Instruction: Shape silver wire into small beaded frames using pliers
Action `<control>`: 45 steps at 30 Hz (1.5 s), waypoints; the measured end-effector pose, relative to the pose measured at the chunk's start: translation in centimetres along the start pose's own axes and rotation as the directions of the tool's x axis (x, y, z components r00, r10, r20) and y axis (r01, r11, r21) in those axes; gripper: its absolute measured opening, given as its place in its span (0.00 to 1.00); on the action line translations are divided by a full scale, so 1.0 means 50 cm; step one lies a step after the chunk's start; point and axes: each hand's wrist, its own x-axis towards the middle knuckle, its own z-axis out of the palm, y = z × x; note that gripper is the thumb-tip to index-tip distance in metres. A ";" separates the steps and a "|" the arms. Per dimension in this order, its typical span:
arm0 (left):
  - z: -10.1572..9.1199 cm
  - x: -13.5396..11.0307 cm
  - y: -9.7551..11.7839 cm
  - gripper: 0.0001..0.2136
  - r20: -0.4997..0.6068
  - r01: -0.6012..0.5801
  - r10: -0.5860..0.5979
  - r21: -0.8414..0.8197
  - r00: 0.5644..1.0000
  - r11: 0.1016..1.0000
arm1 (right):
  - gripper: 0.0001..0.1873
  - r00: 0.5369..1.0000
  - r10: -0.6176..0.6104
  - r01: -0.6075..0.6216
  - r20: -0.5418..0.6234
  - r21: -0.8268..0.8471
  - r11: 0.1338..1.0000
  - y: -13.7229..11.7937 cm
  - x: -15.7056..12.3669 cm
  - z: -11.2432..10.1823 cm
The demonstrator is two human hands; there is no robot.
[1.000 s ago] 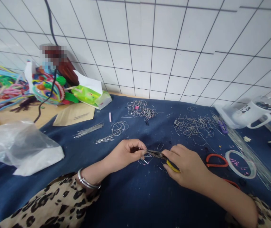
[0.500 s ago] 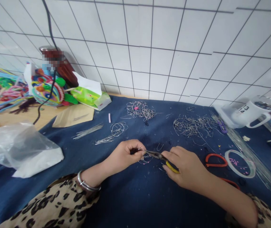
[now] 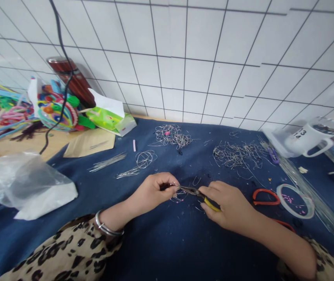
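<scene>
Between the thumb and fingers of my left hand (image 3: 157, 188) a thin wire piece is pinched; a wire loop with small pink beads (image 3: 178, 198) shows just below the fingertips. My right hand (image 3: 228, 203) is closed around yellow-handled pliers (image 3: 194, 192). The narrow jaws of the pliers point left and meet the wire at my left fingertips. Exactly what the jaws grip is too small to tell. A small bent wire (image 3: 196, 180) lies on the blue cloth (image 3: 167, 242) just beyond the pliers.
Tangled wire (image 3: 240, 154) and beaded wire coils (image 3: 171, 134) lie farther back. Straight wires (image 3: 108, 162) are at left, beside a plastic bag (image 3: 29, 183). On the right are red-handled scissors (image 3: 266, 197), a bead dish (image 3: 295, 201) and a white mug (image 3: 310, 138).
Both hands and the pliers keep nearly the same position at the wire. The whole view has shifted very slightly.
</scene>
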 end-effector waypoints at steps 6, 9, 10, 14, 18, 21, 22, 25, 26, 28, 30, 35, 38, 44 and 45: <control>0.002 0.003 0.004 0.04 -0.013 -0.005 0.004 -0.018 1.000 1.000 | 0.15 0.999 0.033 -0.038 0.042 0.129 0.991 0.004 0.006 -0.005; 0.003 0.002 0.006 0.04 -0.011 0.001 -0.002 -0.052 1.000 0.999 | 0.13 0.994 0.064 -0.081 0.088 0.201 0.976 0.002 0.008 -0.012; 0.003 0.001 0.006 0.04 -0.011 0.002 -0.003 -0.061 1.000 0.998 | 0.12 0.992 0.079 -0.101 0.102 0.226 0.969 0.001 0.008 -0.015; 0.003 0.000 0.004 0.04 -0.016 -0.020 0.020 -0.063 1.000 0.998 | 0.10 0.978 0.126 -0.177 0.165 0.343 0.923 -0.001 0.011 -0.021; 0.003 0.000 0.005 0.04 -0.013 -0.036 0.035 -0.056 0.999 0.998 | 0.09 0.957 0.116 -0.241 0.264 0.513 0.824 0.000 0.015 -0.027; 0.003 0.000 0.010 0.05 -0.013 -0.035 0.035 -0.072 0.999 0.997 | 0.10 0.927 0.108 -0.326 0.358 0.632 0.703 0.003 0.017 -0.030; 0.003 -0.001 0.012 0.05 -0.013 -0.037 0.036 -0.080 0.999 0.996 | 0.10 0.919 0.108 -0.350 0.379 0.656 0.668 0.005 0.017 -0.030; 0.002 -0.002 0.015 0.06 -0.019 -0.071 0.070 -0.085 0.997 0.994 | 0.13 0.906 0.111 -0.393 0.409 0.710 0.584 0.013 0.017 -0.026; 0.002 -0.003 0.015 0.06 -0.023 -0.092 0.090 -0.087 0.996 0.992 | 0.14 0.903 0.113 -0.403 0.414 0.727 0.556 0.014 0.017 -0.025; 0.000 -0.005 0.014 0.05 -0.036 -0.140 0.137 -0.102 0.990 0.985 | 0.16 0.902 0.106 -0.410 0.418 0.753 0.515 0.015 0.017 -0.022; -0.002 -0.006 0.013 0.05 -0.055 -0.183 0.177 -0.126 0.983 0.975 | 0.17 0.918 0.097 -0.373 0.385 0.753 0.541 0.011 0.017 -0.020; -0.003 -0.006 0.010 0.04 -0.088 -0.215 0.205 -0.135 0.975 0.967 | 0.14 0.990 0.103 -0.141 0.100 0.556 0.819 -0.001 0.013 -0.018; -0.003 -0.006 0.009 0.04 -0.090 -0.208 0.197 -0.135 0.976 0.969 | 0.18 0.998 0.051 -0.026 -0.049 0.423 0.906 -0.002 0.009 -0.011; -0.002 -0.006 0.009 0.04 -0.057 -0.189 0.183 -0.140 0.982 0.972 | 0.18 0.996 -0.012 0.036 -0.092 0.262 0.964 0.003 0.006 0.002; -0.002 -0.006 0.010 0.04 -0.056 -0.179 0.173 -0.144 0.983 0.973 | 0.18 0.995 0.012 0.013 -0.094 0.257 0.966 0.005 0.007 0.001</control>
